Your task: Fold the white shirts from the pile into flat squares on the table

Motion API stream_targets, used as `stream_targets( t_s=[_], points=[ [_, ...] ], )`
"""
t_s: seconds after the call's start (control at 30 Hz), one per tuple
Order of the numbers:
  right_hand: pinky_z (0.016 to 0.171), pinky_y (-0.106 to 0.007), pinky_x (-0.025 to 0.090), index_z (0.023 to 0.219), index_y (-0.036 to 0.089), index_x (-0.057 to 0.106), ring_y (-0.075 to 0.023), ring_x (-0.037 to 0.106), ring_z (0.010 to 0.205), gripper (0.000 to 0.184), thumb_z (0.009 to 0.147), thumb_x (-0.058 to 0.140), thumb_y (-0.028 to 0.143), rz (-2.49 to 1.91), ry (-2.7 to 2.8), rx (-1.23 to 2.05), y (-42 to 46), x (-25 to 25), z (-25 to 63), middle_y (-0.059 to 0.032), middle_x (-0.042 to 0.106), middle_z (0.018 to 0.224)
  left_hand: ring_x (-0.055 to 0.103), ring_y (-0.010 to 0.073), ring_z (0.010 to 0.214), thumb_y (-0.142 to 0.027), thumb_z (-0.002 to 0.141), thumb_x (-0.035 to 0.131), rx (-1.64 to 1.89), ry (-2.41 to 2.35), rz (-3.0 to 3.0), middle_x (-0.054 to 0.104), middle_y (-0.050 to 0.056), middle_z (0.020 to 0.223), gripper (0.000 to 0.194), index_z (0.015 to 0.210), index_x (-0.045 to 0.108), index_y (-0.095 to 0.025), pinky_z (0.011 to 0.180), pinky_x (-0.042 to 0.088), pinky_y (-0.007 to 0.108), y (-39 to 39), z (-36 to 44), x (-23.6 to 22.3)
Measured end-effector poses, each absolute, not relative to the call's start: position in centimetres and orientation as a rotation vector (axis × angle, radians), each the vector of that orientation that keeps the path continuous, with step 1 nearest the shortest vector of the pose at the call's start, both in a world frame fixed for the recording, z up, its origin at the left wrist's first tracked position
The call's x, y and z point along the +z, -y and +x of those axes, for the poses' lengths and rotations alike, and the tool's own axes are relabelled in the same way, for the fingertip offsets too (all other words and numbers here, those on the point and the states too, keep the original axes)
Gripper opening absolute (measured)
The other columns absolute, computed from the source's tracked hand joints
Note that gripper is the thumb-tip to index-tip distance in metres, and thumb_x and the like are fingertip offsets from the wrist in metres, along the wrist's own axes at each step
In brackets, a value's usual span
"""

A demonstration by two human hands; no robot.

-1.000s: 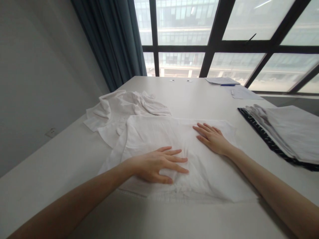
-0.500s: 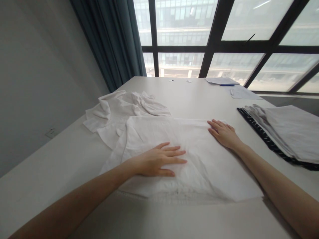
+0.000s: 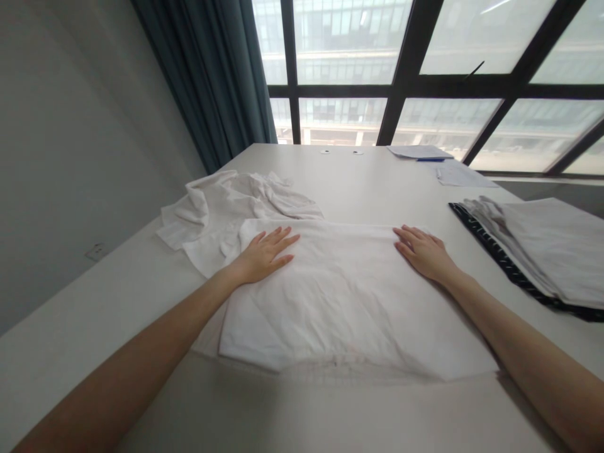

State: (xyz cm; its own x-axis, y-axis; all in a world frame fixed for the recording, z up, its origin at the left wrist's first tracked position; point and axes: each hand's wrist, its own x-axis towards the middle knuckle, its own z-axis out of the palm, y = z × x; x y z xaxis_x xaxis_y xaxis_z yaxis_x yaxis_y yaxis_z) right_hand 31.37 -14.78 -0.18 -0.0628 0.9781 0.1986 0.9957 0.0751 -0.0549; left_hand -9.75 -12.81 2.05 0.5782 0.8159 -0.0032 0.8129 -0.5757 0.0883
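Note:
A white garment [image 3: 340,302], folded into a wide flat shape, lies on the white table in front of me. Light creases run across its middle and near edge. On its far left part rests my left hand [image 3: 264,255], palm down with the fingers spread. My right hand [image 3: 422,251] lies flat at its far right corner, fingers stretched out. Neither hand grips anything. Just beyond the left hand is a crumpled white garment [image 3: 245,198], which touches or lies partly under the folded one.
On the right stands a stack of folded white cloths [image 3: 557,245] over a black patterned cloth [image 3: 507,261]. Papers [image 3: 419,152] and a blue pen [image 3: 430,160] lie at the table's [image 3: 349,189] far right. Behind are a blue curtain [image 3: 221,75] and a window.
My left hand has slid from the middle of the folded garment to its far left part, and the cloth's left side lies flatter. My right hand has stayed in place.

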Motion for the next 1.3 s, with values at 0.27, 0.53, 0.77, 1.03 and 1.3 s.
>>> stream_targets(
  t_s=[0.27,0.53,0.77,1.03,1.3],
  points=[
    [0.109,-0.053,0.032,0.144,0.021,0.043,-0.0314,0.036,0.139,0.053,0.097,0.037,0.045,-1.962,2.219,-0.093,15.5,1.7,29.7,-0.0115,0.038,0.153,0.019,0.0239,0.147,-0.052,0.101,0.022,0.063,-1.568,2.716,0.019,0.004,0.16,0.056,0.152,0.024,-0.029,0.115,0.019,0.049,12.3,-10.2,1.4],
    [0.117,-0.049,0.021,0.15,0.028,0.032,-0.022,0.021,0.146,0.05,0.102,0.029,0.039,-1.197,2.701,0.276,20.9,3.4,21.3,-0.003,0.029,0.158,0.02,0.0234,0.147,-0.053,0.101,0.02,0.064,-1.566,2.763,0.021,0.004,0.16,0.057,0.152,0.025,-0.029,0.115,0.021,0.048,12.1,-10.3,1.0],
    [0.117,-0.049,0.019,0.15,0.032,0.031,-0.0228,0.019,0.146,0.051,0.102,0.026,0.047,-1.246,2.717,0.328,20.0,2.2,22.4,-0.0009,0.026,0.158,0.021,0.0237,0.147,-0.053,0.101,0.02,0.055,-1.567,2.759,0.021,0.004,0.16,0.057,0.152,0.025,-0.029,0.115,0.021,0.047,12.2,-10.3,1.1],
    [0.114,-0.054,0.023,0.15,0.032,0.032,-0.0272,0.022,0.145,0.058,0.098,0.024,0.056,-1.694,2.524,0.166,16.1,0.7,29.9,-0.0031,0.026,0.158,0.021,0.0235,0.147,-0.05,0.101,0.022,0.044,-1.557,2.756,0.021,0.004,0.16,0.056,0.152,0.025,-0.028,0.115,0.021,0.048,12.3,-10.3,1.4],
    [0.111,-0.052,0.032,0.142,0.029,0.045,-0.0261,0.037,0.139,0.053,0.097,0.029,0.051,-1.973,2.211,-0.048,14.2,-0.7,35.9,-0.0038,0.043,0.151,0.021,0.0239,0.146,-0.051,0.101,0.02,0.066,-1.539,2.757,0.022,0.006,0.159,0.057,0.152,0.026,-0.027,0.115,0.021,0.049,12.4,-10.2,1.5]
  ],
)
